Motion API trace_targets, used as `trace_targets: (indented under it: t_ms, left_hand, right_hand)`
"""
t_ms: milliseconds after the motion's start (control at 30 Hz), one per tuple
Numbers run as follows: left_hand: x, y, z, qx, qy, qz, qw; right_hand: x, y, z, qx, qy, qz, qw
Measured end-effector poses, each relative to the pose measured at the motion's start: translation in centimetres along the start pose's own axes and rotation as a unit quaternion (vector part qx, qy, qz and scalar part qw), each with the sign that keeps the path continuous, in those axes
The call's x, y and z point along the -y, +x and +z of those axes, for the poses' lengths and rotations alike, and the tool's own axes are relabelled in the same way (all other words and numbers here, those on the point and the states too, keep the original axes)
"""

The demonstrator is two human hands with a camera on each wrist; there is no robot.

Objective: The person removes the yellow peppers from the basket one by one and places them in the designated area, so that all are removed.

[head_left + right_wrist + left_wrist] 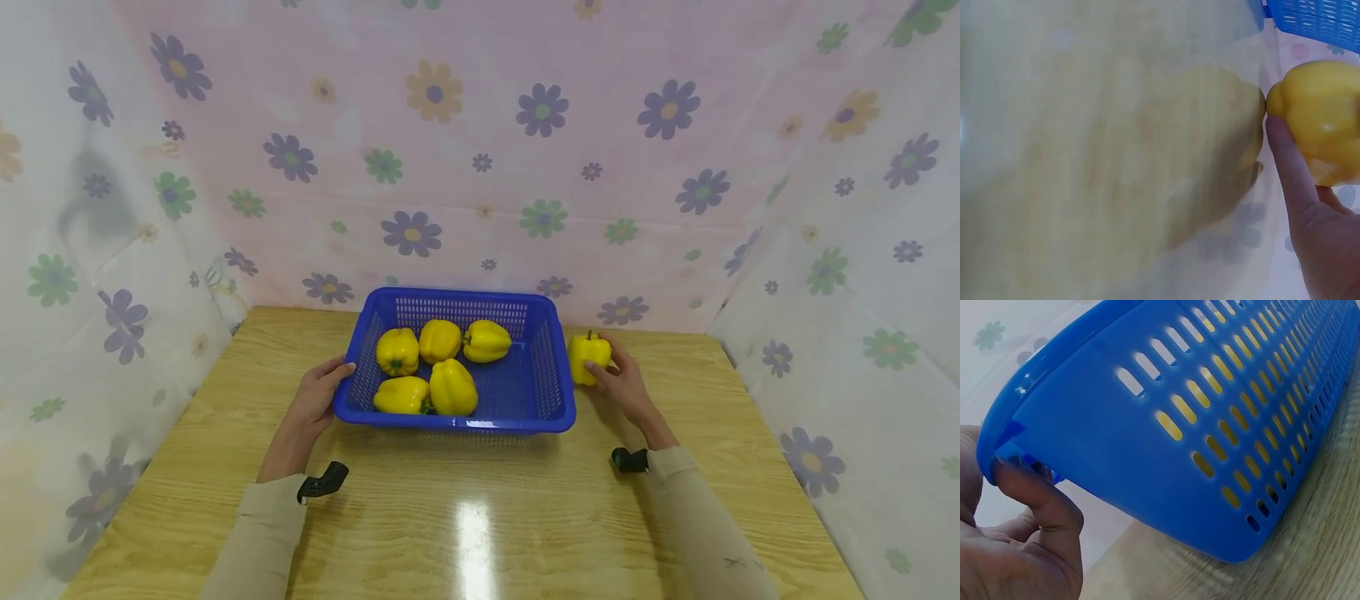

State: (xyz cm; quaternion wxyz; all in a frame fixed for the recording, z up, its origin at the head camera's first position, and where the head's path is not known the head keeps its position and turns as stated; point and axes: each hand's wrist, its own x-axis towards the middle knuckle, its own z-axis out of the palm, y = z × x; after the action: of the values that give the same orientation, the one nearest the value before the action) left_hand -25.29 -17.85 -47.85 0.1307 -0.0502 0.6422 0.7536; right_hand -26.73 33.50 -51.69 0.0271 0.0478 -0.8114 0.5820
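Note:
A blue plastic basket (517, 383) with slotted walls stands on the table, holding several yellow bell peppers (453, 388), mostly in its left half. My left hand (318, 395) grips its left rim, the thumb on top. From the side, in the left wrist view, the fingers (1038, 500) are curled under the basket's rim (1047, 356). Just right of the basket, another yellow bell pepper (581, 360) is upright with its stem on top. My right hand (627, 388) holds it between thumb and fingers. In the right wrist view, this pepper (1322, 119) is partly cut off by the frame edge.
The wooden table (405, 517) runs back to a flowered cloth (480, 192), which also hangs along both sides. A black wrist device (324, 481) is on the left sleeve, another black device (628, 460) on the right one.

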Motion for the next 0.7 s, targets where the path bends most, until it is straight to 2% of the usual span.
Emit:
trace_targets:
  t_ms: [233,467,567,700]
  left_hand:
    - [0.3,0.1,-0.1,-0.003,-0.006,0.008,0.9999]
    - [0.3,0.0,-0.1,-0.008,-0.014,0.010,0.9998]
    - [0.4,0.0,-0.1,-0.006,-0.011,0.007,0.9999]
    - [0.4,0.0,-0.1,-0.004,-0.009,0.009,0.9999]
  right_hand:
    - [0.6,1.2,0.1,0.010,-0.037,0.021,0.9990]
    - [1.8,2.5,-0.4,0.057,-0.013,0.072,0.9956]
    - [2.2,3.1,-0.5,0.071,-0.024,0.094,0.9927]
    - [2.7,3.7,-0.6,0.085,-0.015,0.125,0.9884]
